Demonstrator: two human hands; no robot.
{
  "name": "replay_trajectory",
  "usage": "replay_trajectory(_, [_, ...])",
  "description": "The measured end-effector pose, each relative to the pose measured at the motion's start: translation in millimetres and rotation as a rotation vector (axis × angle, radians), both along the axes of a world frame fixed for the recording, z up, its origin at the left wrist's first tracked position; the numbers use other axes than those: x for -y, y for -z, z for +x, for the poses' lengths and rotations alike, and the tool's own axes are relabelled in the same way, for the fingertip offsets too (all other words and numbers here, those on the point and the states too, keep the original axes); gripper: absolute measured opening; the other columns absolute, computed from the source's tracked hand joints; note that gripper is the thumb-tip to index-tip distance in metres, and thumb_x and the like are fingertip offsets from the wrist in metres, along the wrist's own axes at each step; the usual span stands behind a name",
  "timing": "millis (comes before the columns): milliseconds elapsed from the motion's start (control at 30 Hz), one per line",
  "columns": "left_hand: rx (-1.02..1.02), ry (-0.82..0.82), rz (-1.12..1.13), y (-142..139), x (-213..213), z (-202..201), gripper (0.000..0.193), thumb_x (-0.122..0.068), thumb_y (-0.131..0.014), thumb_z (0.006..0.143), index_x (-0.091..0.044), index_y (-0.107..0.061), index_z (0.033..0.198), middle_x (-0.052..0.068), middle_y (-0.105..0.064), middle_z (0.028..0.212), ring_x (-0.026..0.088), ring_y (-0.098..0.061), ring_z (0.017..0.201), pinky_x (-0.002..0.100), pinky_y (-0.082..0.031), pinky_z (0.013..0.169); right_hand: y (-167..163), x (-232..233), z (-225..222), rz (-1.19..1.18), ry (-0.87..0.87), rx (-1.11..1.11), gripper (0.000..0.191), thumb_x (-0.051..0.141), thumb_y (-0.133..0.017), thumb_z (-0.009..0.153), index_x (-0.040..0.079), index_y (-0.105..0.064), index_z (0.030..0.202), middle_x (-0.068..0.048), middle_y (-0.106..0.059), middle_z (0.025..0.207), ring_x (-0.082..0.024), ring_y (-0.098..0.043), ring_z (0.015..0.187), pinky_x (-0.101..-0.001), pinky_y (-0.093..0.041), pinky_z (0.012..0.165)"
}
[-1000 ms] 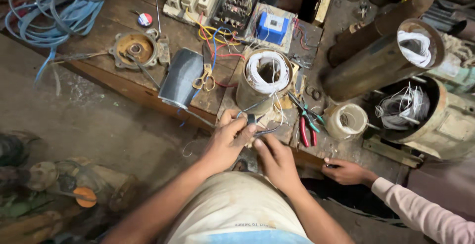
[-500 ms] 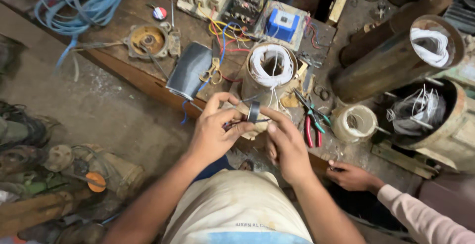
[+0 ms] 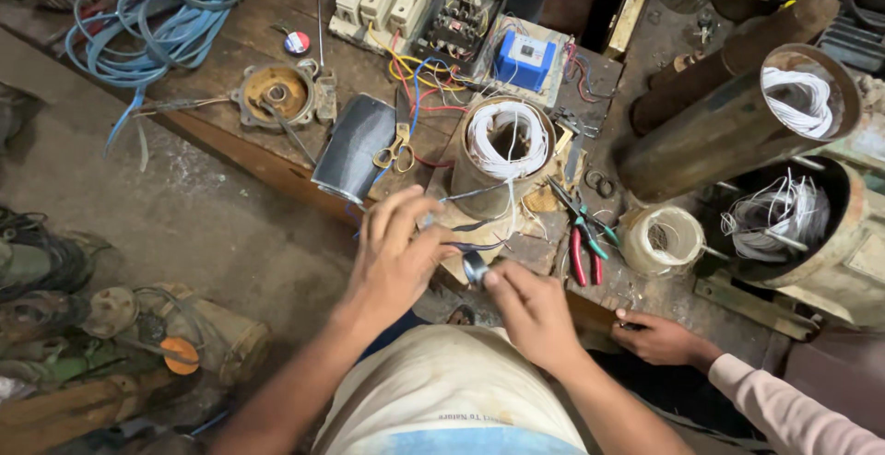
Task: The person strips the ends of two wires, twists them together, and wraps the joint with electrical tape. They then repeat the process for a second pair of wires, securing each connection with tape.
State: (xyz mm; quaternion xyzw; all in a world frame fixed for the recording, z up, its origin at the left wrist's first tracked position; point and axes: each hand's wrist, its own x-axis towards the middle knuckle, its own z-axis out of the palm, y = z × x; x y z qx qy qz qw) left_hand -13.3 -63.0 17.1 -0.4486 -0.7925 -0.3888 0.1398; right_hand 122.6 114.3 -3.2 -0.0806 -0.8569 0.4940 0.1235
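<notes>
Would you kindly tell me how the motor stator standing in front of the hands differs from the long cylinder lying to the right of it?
The motor stator stands upright with its open end facing up; the long cylinder lies tilted on its side, its mouth turned toward the camera. The stator is short and squat, the cylinder much longer. Loose wires trail from the stator toward the left hand and right hand; none show trailing from the cylinder. Both are rusty-brown metal shells with white windings inside.

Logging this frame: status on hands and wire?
Left hand pinching wire leads. Right hand gripping small tape roll. Another person's hand resting nearby.
</notes>
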Motion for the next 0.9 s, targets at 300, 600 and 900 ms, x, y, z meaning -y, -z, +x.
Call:
replay_trajectory(300, [0.143, 0.204, 0.007, -6.9, -6.5, -20.3, 0.011, -0.017, -0.074, 0.084, -0.009, -0.07, 0.09, 0.005, -0.074, 0.097, 0.025, -0.063, 0.122, 0.056, -0.025, 0.116, -27.1, -2.3, -25.1, -0.987, 0.08, 0.179, 0.032, 0.023, -0.05, 0.1, 0.004, -0.066, 0.12, 0.002, -0.05, 0.058, -0.006, -0.042, 0.044, -0.0239, -0.033, 0.038])
replay_trajectory(600, [0.215, 0.092, 0.025, 11.1, -18.0, -21.4, 0.023, -0.024, -0.062, 0.098, -0.005, -0.065, 0.085, 0.009, -0.071, 0.092, 0.027, -0.064, 0.112, 0.053, -0.032, 0.113, 19.2, 8.5, -31.0, -0.89, 0.171, 0.083, 0.03, 0.013, -0.058, 0.098, 0.018, -0.064, 0.127, 0.006, -0.05, 0.063, -0.004, -0.041, 0.047, -0.0225, -0.031, 0.041])
replay_trajectory(900, [0.129, -0.002, 0.047, 15.8, -8.6, -20.5, 0.022, -0.031, -0.068, 0.096, -0.009, -0.071, 0.092, 0.007, -0.068, 0.102, 0.027, -0.059, 0.118, 0.051, -0.034, 0.11, -0.5, 0.3, -15.2, -0.132, 0.039, 0.055, 0.028, 0.022, -0.056, 0.11, 0.004, -0.075, 0.101, -0.002, -0.06, 0.063, -0.013, -0.052, 0.053, -0.0278, -0.041, 0.049])
